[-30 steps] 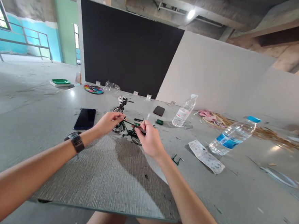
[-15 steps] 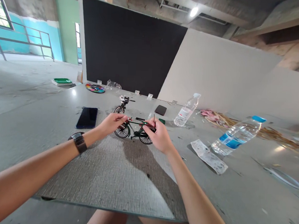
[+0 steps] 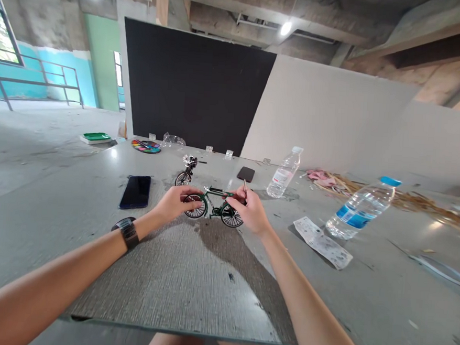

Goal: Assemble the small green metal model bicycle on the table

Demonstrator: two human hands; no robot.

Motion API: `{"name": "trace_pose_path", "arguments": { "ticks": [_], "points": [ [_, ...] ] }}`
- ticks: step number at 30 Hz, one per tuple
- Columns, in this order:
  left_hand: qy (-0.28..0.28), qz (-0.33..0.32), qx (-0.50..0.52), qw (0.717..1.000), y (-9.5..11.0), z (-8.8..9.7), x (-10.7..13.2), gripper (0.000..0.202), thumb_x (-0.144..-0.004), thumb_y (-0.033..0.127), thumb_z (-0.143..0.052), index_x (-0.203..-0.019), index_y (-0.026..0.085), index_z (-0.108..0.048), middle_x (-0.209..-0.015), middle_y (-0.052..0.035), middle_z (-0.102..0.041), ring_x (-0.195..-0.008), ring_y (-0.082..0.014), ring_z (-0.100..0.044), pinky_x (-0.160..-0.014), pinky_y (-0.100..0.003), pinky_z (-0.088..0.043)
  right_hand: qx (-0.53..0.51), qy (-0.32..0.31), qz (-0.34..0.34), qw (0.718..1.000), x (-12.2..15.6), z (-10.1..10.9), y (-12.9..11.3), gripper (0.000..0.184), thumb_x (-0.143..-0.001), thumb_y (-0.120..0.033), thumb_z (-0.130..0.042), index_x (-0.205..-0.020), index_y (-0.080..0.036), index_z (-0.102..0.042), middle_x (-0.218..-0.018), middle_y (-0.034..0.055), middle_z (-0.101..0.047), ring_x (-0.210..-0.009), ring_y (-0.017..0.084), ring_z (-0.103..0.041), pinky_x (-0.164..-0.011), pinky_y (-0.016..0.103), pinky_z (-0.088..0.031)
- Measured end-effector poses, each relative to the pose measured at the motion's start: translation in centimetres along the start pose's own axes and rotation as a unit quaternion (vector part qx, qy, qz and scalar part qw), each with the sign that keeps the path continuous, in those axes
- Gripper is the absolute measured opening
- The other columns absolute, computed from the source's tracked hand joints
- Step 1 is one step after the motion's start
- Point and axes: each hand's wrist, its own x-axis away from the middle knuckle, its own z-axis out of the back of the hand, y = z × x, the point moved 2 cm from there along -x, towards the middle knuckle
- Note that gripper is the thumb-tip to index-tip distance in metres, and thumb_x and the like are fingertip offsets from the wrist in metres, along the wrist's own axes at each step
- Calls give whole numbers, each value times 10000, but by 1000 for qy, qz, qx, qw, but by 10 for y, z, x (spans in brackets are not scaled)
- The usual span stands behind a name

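A small green model bicycle (image 3: 213, 206) stands on its two wheels on the grey table (image 3: 383, 288), just past a textured mat (image 3: 175, 274). My left hand (image 3: 176, 203), with a dark watch on its wrist, pinches the bicycle at its front wheel. My right hand (image 3: 251, 209) grips the rear end of the bicycle and also holds a thin tool (image 3: 245, 186) that sticks upward from the fingers. A second, black model bicycle (image 3: 186, 170) stands a little farther back.
A dark phone (image 3: 136, 191) lies left of the hands and a smaller dark device (image 3: 245, 173) lies behind them. Two water bottles (image 3: 284, 172) (image 3: 359, 208) lie to the right, with a paper slip (image 3: 322, 242), straw-like debris (image 3: 409, 201) and a paint palette (image 3: 146, 146).
The green bicycle has been turned from a slanted pose to stand level on both wheels, and both hands have shifted right with it. The camera has tilted slightly.
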Motion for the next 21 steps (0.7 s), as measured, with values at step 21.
{"name": "trace_pose_path", "arguments": {
  "ticks": [21],
  "points": [
    [27,-36,-33,998,5,-3,6,464,-835,366,-710,-1263,204,-636,-952,-58,-669,-848,-181,-629,-767,-314,-491,26,-12,13,1000,2,-6,-4,359,-790,-323,-622,-729,-255,-275,-775,-1,-566,-838,208,-618,-776,346,-449]
  ]
}}
